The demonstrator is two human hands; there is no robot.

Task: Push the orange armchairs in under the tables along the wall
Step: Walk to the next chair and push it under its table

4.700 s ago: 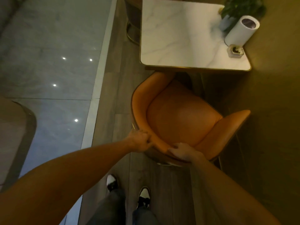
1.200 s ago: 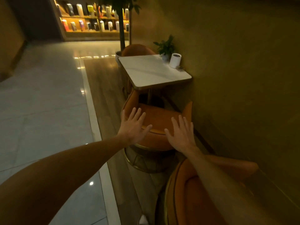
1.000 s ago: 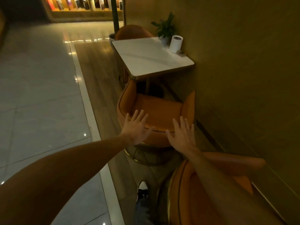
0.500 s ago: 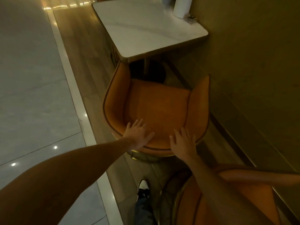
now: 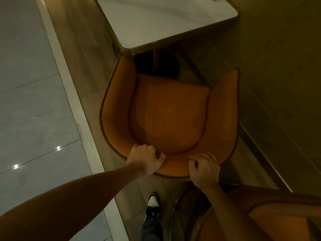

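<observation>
An orange armchair stands below me, its open front facing a white marble-topped table against the wall. Only the tip of its left arm reaches the table's near edge; the seat lies out in front of the table. My left hand is curled over the top rim of the backrest on the left. My right hand grips the same rim on the right, fingers hooked over the edge. A second orange armchair sits right behind me at the bottom right, under my right forearm.
The olive wall runs along the right, close to the chair's right arm. A dark table pedestal shows under the tabletop. Wooden flooring borders a pale strip and glossy grey tiles on the left. My shoe is behind the chair.
I have stepped closer and tilted my view down. Both hands, flat and spread over the backrest half a second ago, have now closed onto its top rim.
</observation>
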